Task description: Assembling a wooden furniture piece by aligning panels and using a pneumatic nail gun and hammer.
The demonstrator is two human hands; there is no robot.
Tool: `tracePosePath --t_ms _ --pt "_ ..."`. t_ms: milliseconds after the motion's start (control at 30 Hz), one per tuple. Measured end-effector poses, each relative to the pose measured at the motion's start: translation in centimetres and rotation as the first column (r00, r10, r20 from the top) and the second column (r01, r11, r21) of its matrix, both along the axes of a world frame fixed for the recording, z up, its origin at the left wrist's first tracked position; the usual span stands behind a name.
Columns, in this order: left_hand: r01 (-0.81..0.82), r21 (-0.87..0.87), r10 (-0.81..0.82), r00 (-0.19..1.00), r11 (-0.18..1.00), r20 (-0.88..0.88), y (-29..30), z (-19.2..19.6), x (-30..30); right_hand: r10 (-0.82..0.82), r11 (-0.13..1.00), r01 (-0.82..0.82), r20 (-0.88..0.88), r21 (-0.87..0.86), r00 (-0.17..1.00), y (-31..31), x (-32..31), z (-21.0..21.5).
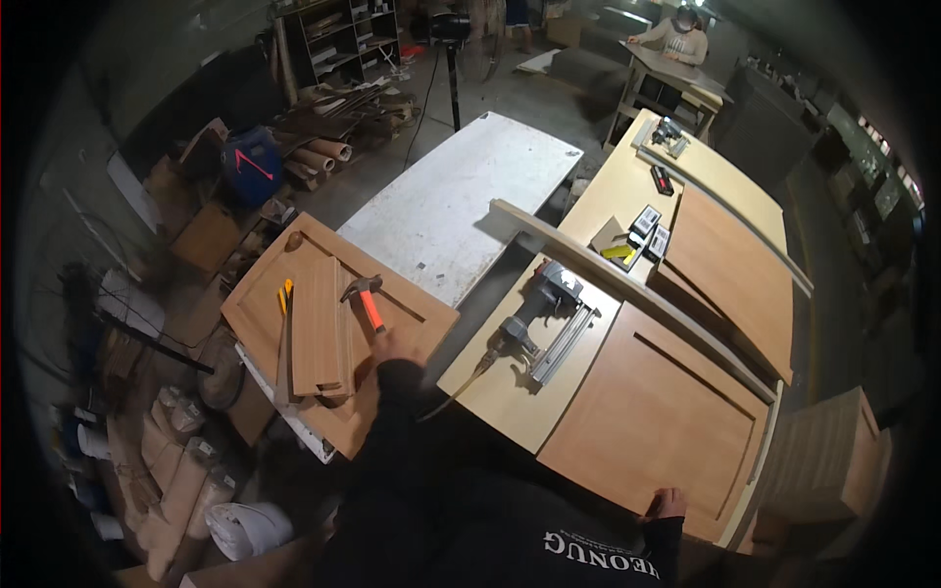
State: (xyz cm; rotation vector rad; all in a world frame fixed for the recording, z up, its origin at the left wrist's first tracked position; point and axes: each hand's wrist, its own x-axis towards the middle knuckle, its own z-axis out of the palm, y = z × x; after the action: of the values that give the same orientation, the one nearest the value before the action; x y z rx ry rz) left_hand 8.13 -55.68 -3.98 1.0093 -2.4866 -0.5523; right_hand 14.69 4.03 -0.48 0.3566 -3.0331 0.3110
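My left hand [397, 345] is stretched out by the orange handle of a claw hammer [370, 306]. Blur hides its fingers, so I cannot tell whether it grips the handle. The hammer lies on a brown wooden panel [417, 328] at the left, beside stacked wooden strips [319, 328] and a yellow-handled tool [286, 294]. My right hand [668, 503] has its fingers bent at the near edge of a framed wooden door panel [637, 407] on the workbench at the right. Beyond that panel's left side lies a grey nail gun [518, 335] with a hose.
A long board [627, 279] stands on edge across the workbench [495, 387]. Behind it are small boxes [647, 220], another wooden panel [730, 274] and a second power tool [668, 135]. A white table [461, 196] stands ahead. A person [680, 41] works far off. Rolls and scraps crowd the left.
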Motion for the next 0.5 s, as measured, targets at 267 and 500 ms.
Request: tracePosePath --t_ms 267,500 --pt "-0.190 0.536 0.206 0.978 0.822 0.030 -5.0 -6.9 2.7 0.068 0.996 -0.074 0.133 0.046 0.989 0.9 0.6 6.3" --pt "-0.158 0.498 0.187 0.982 0.853 -0.008 -8.6 -7.7 2.4 0.129 0.988 -0.142 0.172 0.062 0.977 0.7 0.8 22.6"
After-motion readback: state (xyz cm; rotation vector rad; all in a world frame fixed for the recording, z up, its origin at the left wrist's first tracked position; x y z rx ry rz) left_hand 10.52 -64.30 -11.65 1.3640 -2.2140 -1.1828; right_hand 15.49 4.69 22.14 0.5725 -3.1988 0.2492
